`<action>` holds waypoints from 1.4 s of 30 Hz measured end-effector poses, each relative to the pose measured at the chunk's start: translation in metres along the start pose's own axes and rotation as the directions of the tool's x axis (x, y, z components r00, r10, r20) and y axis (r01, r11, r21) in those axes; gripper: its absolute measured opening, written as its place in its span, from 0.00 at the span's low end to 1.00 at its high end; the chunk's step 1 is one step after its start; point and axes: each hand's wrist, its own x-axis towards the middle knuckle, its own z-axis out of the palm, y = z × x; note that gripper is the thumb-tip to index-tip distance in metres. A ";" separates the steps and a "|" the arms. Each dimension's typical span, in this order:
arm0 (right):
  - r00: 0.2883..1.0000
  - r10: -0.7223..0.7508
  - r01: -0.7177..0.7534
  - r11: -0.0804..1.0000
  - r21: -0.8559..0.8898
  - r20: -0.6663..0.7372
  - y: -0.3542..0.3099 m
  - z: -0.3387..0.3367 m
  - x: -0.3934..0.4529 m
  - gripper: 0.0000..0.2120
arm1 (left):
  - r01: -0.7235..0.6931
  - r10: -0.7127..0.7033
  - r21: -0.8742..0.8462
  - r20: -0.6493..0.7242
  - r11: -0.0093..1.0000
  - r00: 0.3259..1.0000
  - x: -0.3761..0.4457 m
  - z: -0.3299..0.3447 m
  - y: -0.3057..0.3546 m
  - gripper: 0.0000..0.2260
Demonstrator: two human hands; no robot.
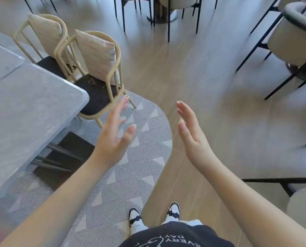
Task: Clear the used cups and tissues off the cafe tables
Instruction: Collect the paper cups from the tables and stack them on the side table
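left hand (pixel 113 138): raised in front of body, palm facing inward, fingers spread, grip released, nothing in it
right hand (pixel 189 132): raised opposite the left, palm facing inward, fingers loosely extended, grip released, nothing in it
hands relation: well apart, palms toward each other, both over the floor, touching nothing
tabletop (pixel 23 111): grey stone-look slab at left, rounded corner; the part in view carries no cups or tissues
cups and tissues: none visible anywhere in view
cane chairs (pixel 97 68): two, pale frames, beige back cushions, dark seats, pushed in at far side of tabletop
rug (pixel 130 175): grey geometric pattern, rounded end, under tabletop and chairs
floor (pixel 220 86): wood-look planks
upholstered chairs (pixel 291 38): black legs, at right and top, blurred
person: standing, black-and-white sneakers (pixel 173 210), dark printed shirt at bottom edge
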 end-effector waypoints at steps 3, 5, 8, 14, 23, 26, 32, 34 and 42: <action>1.000 0.029 -0.029 0.999 0.017 0.010 0.001 -0.018 0.005 0.32 | 0.024 -0.024 0.006 -0.030 1.000 0.999 0.010 0.012 0.007 0.35; 0.998 0.038 -0.039 0.999 0.018 0.043 0.004 -0.027 0.009 0.32 | 0.038 -0.038 -0.012 -0.011 0.999 0.999 0.015 0.021 0.010 0.37; 0.998 0.053 -0.055 0.998 0.037 0.045 0.009 -0.037 0.020 0.31 | 0.050 -0.050 -0.021 -0.009 0.999 0.999 0.026 0.031 0.011 0.33; 0.996 0.074 -0.076 0.996 0.047 0.054 0.018 -0.035 0.060 0.28 | 0.097 -0.097 0.000 0.009 0.995 0.995 0.058 0.035 -0.004 0.33; 0.992 0.108 -0.107 0.994 -0.011 0.072 0.033 -0.028 0.174 0.29 | 0.091 -0.090 -0.029 0.055 0.995 0.994 0.163 0.010 -0.069 0.33; 0.993 0.108 -0.107 0.994 -0.013 0.052 0.032 -0.020 0.224 0.31 | 0.096 -0.094 -0.050 0.041 0.994 0.995 0.207 -0.011 -0.089 0.33; 0.996 0.079 -0.078 0.997 -0.008 0.031 0.020 -0.010 0.316 0.29 | 0.045 -0.042 -0.065 0.040 0.997 0.998 0.309 -0.046 -0.100 0.33; 0.998 0.048 -0.048 0.999 -0.005 0.028 0.018 -0.013 0.343 0.29 | 0.025 -0.024 -0.070 0.018 0.997 1.000 0.341 -0.050 -0.100 0.32; 0.999 0.009 -0.010 1.000 0.011 0.049 0.038 -0.054 0.475 0.27 | 0.025 -0.024 -0.017 0.014 1.000 1.000 0.476 -0.035 -0.123 0.33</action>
